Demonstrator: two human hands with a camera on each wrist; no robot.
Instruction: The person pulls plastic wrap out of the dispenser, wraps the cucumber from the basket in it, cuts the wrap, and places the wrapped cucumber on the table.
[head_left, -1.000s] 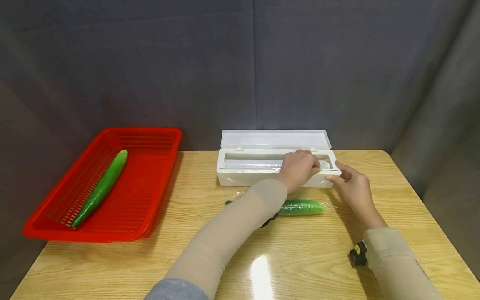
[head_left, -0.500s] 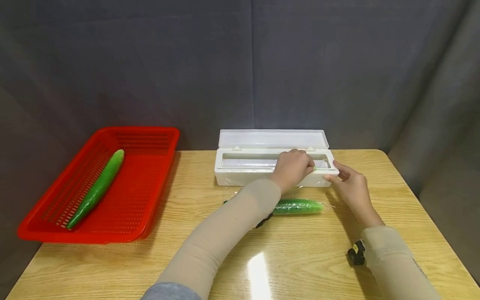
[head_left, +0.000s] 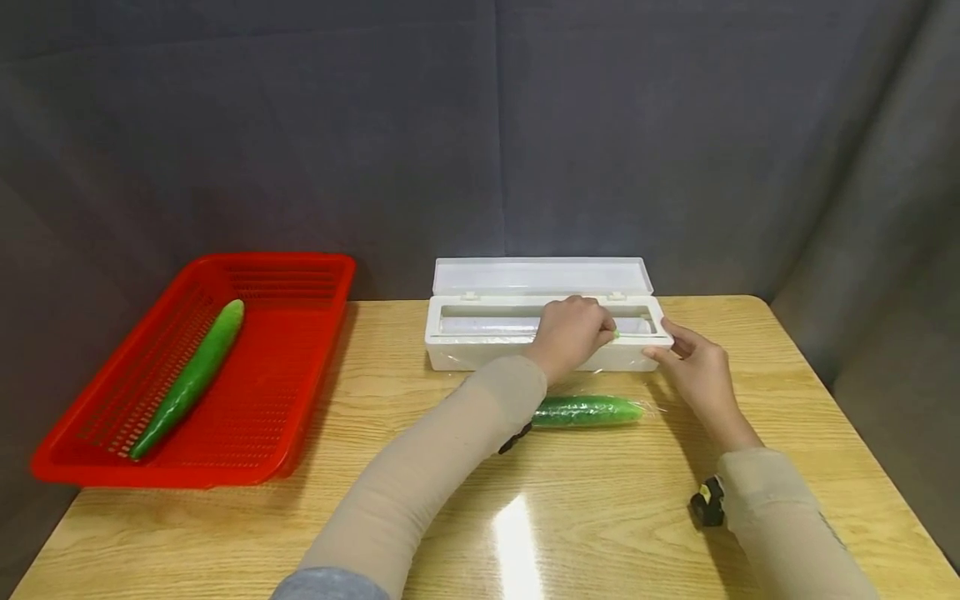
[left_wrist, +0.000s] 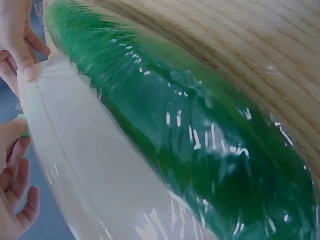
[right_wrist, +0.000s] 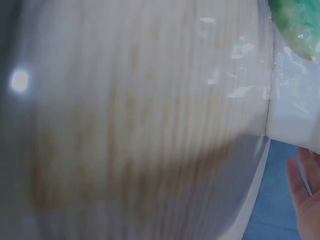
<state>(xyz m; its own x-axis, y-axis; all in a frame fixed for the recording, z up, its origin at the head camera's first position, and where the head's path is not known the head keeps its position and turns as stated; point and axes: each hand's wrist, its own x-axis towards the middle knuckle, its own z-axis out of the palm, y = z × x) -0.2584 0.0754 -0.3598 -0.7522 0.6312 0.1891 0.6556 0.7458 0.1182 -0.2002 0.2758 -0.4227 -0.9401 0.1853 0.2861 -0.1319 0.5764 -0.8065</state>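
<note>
A white cling film dispenser box point(head_left: 465, 357) stands at the table's back, lid raised, with a roll of film point(head_left: 487, 325) inside. My left hand point(head_left: 570, 337) reaches across the box top and pinches a small green slider point(head_left: 617, 334) on its front edge; the slider also shows in the left wrist view. My right hand point(head_left: 701, 367) grips the box's right end, thumb in front. Clear film drapes down the box front to a cucumber point(head_left: 588, 411) wrapped in film on the table. The cucumber's left part is hidden behind my left forearm.
To the left stands a red plastic basket point(head_left: 300, 400) with another cucumber point(head_left: 191, 379) in it. A grey curtain point(head_left: 360, 125) hangs behind and beside the wooden table point(head_left: 600, 517).
My left hand has moved a little to the left along the box's front edge with the green slider. My right hand keeps hold of the box end. The whole view has shifted slightly.
</note>
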